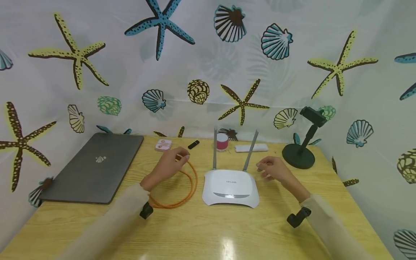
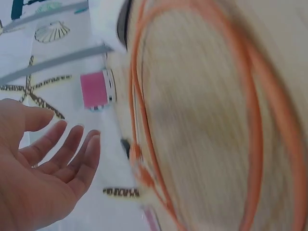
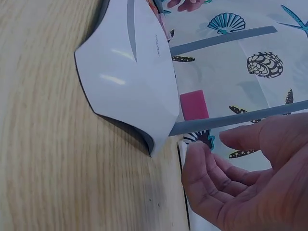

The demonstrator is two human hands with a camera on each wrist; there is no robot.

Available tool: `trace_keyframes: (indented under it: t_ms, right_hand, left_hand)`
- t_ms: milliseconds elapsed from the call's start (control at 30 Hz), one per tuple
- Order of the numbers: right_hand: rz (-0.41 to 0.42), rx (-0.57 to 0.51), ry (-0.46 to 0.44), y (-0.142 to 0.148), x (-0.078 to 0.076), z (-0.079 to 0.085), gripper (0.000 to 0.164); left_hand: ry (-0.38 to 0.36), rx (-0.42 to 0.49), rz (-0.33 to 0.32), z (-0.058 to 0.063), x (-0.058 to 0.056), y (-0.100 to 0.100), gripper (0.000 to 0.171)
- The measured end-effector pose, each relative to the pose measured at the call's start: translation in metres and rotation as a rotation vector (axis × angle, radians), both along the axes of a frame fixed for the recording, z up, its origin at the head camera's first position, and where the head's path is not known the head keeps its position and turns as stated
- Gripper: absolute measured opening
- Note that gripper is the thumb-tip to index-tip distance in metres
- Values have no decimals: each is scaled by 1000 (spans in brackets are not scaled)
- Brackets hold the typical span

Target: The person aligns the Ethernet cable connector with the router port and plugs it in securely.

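The white router [image 1: 229,187] reads "TP-LINK" on top. The left hand [image 1: 170,163] hovers near the orange cable [image 2: 253,120], the right hand [image 1: 275,169] beside the router; both loosely curled, empty.

Head view: even, moderate light, colours slightly muted. Hot spot on the surface [image 1: 182,231] near bottom centre, smaller glint on the router [image 1: 231,186] front. Soft shadow under the right sleeve [image 1: 334,231]. Left wrist: near cable [image 2: 255,134] blurred, surface grain smeared, cloth [image 2: 115,214] washed out. Right wrist: sharper, two glare streaks on router top.
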State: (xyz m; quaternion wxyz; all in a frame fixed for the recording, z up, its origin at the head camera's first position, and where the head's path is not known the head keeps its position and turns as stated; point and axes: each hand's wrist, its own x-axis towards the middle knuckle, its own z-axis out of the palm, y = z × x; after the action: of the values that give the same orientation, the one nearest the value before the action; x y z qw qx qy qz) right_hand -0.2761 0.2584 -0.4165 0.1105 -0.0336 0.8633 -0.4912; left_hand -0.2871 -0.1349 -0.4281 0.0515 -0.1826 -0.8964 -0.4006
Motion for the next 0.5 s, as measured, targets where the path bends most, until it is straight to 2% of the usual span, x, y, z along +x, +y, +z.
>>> trace_keyframes:
  t_ms: [133,267,367,500]
  right_hand:
    - [-4,-28,-64,-5,2,-3,32]
    - [-1,-6,-112,-9,8,-5,30]
    - [5,45,-148,-12,11,-9,29]
    - [21,163,-156,-16,13,-14,37]
  left_hand:
    - [-138,81,-22,-3,8,19,22]
    - [-225,142,-44,-8,14,35,21]
    - [-255,145,-66,-13,16,44,22]
    - [-288,106,-43,-15,17,53,22]
